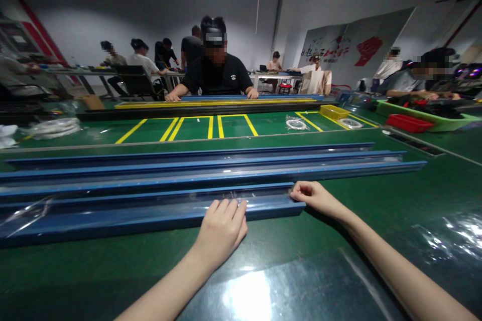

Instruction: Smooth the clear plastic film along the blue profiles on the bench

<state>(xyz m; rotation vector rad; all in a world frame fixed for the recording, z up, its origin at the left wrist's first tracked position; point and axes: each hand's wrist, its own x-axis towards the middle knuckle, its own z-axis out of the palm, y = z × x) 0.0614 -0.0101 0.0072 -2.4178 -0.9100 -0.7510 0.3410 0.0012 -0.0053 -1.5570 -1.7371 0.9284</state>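
A long blue U-shaped channel (150,210) lies on the green table nearest me, its open side up and its right end close to my right hand. My left hand (225,228) has its fingers hooked over the channel's near wall, gripping that edge. At the far corner of the right end, my right hand (312,195) is closed in a pinch between thumb and fingers. What it pinches, if anything, is too small to make out. Crumpled clear film (32,215) shows inside the channel at the left.
Behind it lie several more blue channels (211,173). A person (218,72) sits across the table, hands on long strips. To the right are a yellow tray (334,112), a red tray (408,123) and a green tray (444,119). Coiled tubing (56,128) sits at the left.
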